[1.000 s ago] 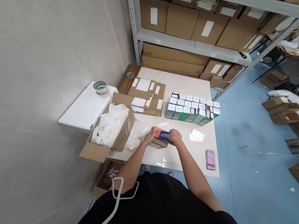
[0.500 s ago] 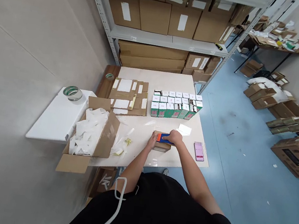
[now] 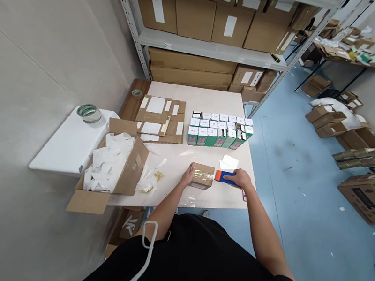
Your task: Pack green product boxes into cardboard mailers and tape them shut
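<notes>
Centre left of the frame: an open carton (image 3: pixel 111 171) filled with white bags sits on the table (image 3: pixel 215 102) edge. Above it, flattened cardboard sheets (image 3: pixel 160 119) lie flat. Lower centre: the left hand (image 3: pixel 188 175) rests against the left end of the small cardboard box (image 3: pixel 202 175); whether its fingers are spread cannot be determined. The box lies on the table near the front edge. Just right of the box, the right hand (image 3: pixel 241 179) grips the tape dispenser (image 3: pixel 225 177), fingers wrapped around its handle. Rows of green-and-white cartons (image 3: pixel 219 130) stand above.
</notes>
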`<state>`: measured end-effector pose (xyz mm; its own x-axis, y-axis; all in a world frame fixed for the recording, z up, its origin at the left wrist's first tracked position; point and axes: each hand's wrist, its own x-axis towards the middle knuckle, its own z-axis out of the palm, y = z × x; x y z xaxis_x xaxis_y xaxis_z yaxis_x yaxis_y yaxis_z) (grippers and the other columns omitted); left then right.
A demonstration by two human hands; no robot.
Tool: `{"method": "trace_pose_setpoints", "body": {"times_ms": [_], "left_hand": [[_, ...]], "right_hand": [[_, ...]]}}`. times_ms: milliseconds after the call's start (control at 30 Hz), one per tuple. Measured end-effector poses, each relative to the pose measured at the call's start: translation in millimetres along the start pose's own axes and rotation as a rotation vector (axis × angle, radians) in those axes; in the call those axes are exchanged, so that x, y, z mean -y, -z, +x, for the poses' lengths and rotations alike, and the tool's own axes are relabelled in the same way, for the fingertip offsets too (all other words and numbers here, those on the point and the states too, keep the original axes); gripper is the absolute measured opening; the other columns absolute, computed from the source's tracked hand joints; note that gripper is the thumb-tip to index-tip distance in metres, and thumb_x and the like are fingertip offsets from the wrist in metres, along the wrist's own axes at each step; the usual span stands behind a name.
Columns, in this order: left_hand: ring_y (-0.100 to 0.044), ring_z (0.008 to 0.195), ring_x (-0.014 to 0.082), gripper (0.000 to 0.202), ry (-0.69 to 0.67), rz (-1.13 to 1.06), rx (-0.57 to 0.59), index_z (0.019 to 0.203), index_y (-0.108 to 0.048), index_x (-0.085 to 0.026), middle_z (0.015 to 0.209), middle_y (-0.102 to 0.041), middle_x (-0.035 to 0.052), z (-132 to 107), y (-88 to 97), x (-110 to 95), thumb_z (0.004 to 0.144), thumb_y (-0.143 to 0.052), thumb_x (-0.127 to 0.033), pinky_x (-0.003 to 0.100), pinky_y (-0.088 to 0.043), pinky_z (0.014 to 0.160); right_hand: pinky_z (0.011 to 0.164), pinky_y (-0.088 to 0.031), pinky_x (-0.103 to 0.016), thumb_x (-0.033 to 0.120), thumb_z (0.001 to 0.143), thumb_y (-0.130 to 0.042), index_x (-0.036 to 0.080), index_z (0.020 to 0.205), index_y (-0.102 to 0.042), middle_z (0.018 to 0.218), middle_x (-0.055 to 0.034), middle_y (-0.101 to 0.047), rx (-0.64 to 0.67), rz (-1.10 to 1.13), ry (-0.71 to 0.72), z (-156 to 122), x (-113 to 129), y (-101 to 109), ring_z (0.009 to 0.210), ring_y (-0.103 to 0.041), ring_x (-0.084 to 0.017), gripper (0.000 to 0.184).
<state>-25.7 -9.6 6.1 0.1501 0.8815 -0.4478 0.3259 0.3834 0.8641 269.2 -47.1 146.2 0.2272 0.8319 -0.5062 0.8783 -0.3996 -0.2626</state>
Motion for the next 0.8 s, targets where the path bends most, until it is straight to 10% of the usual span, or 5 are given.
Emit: {"method": "trace_pose_setpoints", "body": {"times_ms": [333, 533, 800], "left_hand": [[-0.055, 0.144, 0.0316, 0.076, -0.006, -0.035, 0.001, 0.158, -0.048, -0.019, 0.154, -0.058, 0.0133, 0.0, 2.4, -0.1, 0.101, -0.044, -0.069, 0.040, -0.043, 0.118], [-0.063, 0.134, 0.0343, 0.071, -0.031, -0.186, 0.017, 0.146, -0.061, -0.015, 0.138, -0.071, 0.0154, 2.9, 11.2, -1.2, 0.101, -0.047, -0.068, 0.042, -0.047, 0.114], [-0.065, 0.131, 0.0331, 0.062, 0.011, -0.092, -0.063, 0.135, -0.071, -0.016, 0.137, -0.071, 0.0152, 12.0, 68.4, 18.1, 0.105, -0.040, -0.061, 0.041, -0.051, 0.110]], "right_hand": [[0.054, -0.035, -0.025, 0.074, 0.071, -0.079, 0.021, 0.071, -0.064, 0.073, -0.0052, -0.071, 0.004, 0.143, -0.039, -0.3, -44.2, -25.7, 0.067, -0.064, -0.019, 0.055], [0.054, -0.034, -0.025, 0.071, 0.072, -0.076, 0.022, 0.064, -0.058, 0.065, -0.0016, -0.065, -0.031, 0.248, -0.013, 0.4, -23.7, -54.8, 0.063, -0.059, -0.017, 0.053], [0.049, -0.033, -0.022, 0.075, 0.072, -0.072, 0.023, 0.058, -0.049, 0.056, 0.0029, -0.053, -0.064, 0.413, 0.105, 0.9, 24.5, -81.1, 0.057, -0.052, -0.013, 0.059]]}}
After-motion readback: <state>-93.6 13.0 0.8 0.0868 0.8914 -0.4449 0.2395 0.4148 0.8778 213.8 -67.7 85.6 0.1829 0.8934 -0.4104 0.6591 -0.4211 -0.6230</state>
